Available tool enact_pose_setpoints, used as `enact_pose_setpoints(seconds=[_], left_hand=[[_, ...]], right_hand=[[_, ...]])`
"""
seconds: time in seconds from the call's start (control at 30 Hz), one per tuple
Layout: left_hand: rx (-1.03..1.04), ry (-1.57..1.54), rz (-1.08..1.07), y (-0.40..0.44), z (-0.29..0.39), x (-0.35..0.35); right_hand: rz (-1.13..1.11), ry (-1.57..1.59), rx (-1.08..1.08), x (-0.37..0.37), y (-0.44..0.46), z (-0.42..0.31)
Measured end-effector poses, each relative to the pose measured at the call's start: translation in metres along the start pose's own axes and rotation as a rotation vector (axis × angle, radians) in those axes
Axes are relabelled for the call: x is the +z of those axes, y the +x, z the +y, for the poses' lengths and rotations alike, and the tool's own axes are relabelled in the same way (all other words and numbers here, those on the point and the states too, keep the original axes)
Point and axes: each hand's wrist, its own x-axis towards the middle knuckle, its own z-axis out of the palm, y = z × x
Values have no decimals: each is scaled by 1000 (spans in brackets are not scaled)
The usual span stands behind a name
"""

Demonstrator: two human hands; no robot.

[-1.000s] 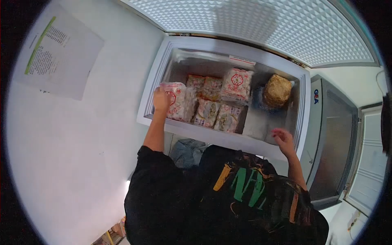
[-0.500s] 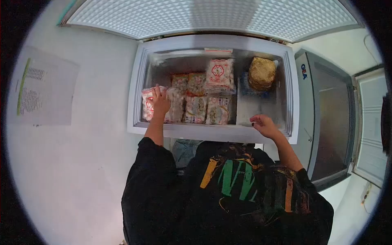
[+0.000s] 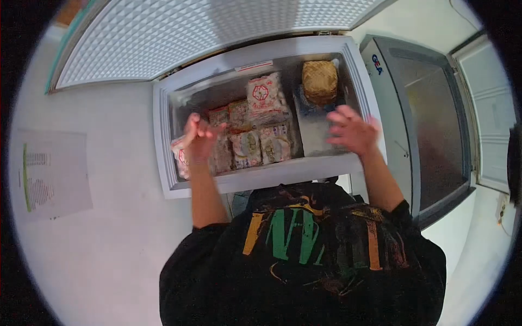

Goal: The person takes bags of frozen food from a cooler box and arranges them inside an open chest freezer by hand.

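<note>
Both of my hands are raised over the open chest freezer [image 3: 176, 191]. My left hand [image 3: 200, 142] has its fingers apart and holds nothing; it hovers above a white bag with red print [image 3: 181, 159] at the freezer's left end, partly covering it. My right hand [image 3: 356, 132] is spread, a little blurred, above the raised step on the right. Behind it sits a brown-yellow wrapped bundle [image 3: 319, 80]. A white bag with a red emblem [image 3: 262, 93] lies on a stack in the middle. In front of it are patterned food packs [image 3: 246, 148].
The raised freezer lid [image 3: 179, 38] stands behind the freezer. A grey upright cabinet marked GEA [image 3: 389, 108] is close on the right. A printed sheet [image 3: 57, 174] hangs on the white wall at left. A white door [image 3: 497, 114] is at far right.
My left hand has come up off the white bag with red print and opened. My right hand has risen and spread its fingers. The view has tilted and shifted.
</note>
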Motion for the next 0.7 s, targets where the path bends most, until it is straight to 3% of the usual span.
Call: enact_pose_setpoints(seconds=[0.07,0.13,0.17,0.27,0.33,0.37,0.43,0.47,0.53,0.57,0.6,0.63,0.67,0.7], left_hand=[[-281,976,98,-8,-87,-31],[-395,1471,130,-6,-118,-42],[-451,1398,98,-17,-126,-40],[-616,1175,4,-41,-137,-32],[-696,1280,-5,-24,-118,-28],[-769,1389,5,-13,-102,-26],[-691,1245,85,8,-69,-23],[-652,1111,98,24,-43,-3],[-609,987,86,51,2,23],[-458,814,-87,57,17,28],[-309,632,-253,60,24,29],[-294,386,-372,60,22,25],[-301,385,-391,63,4,15],[-473,220,-175,65,-26,-2]], right_hand=[[243,-233,370,-50,10,23],[604,-1454,887,-114,0,50],[622,-1443,886,-110,-5,49],[725,-960,668,-65,-7,30],[770,-643,506,-47,-10,23],[785,-634,498,-51,-15,19],[721,-610,160,-61,-27,9],[737,-603,151,-43,-24,7],[462,-85,-119,8,-5,0],[318,-43,-162,12,-4,5],[324,-44,-182,18,-2,9],[184,-86,-125,23,1,13],[44,-131,-68,27,3,16],[21,-66,26,14,4,23]])
